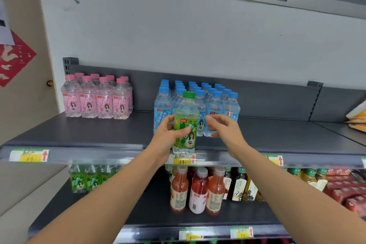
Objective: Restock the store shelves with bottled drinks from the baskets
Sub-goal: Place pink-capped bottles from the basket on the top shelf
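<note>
A dark grey metal top shelf [79,134] is seen across the width of the view, with a second grey lower shelf [154,210] below it. On the top shelf, a large block of clear blue-capped plastic water bottles [216,105] is stood near the middle. A smaller block of clear pink-capped, pink-labelled bottles [95,99] is set well apart to the left. On the lower shelf, orange and red juice bottles with pale caps [198,190] are lined up, and green-labelled bottles [85,178] are stood at the left.

One clear plastic lime soda bottle with a green cap and green label [186,121] is held upright just in front of the blue-capped block, at the top shelf's front edge. Its long axis is vertical, the cap is pointed up, and the label is turned toward the viewer. Whether its base rests on the shelf cannot be told.

The bottle is gripped by the left hand [168,136], with the thumb laid across the label and the fingers wrapped behind. The right hand [223,128] is raised just beside the bottle, fingers loosely curled, with nothing held.

A yellow price tag [182,159] is fixed on the shelf edge just beneath the bottle.
</note>
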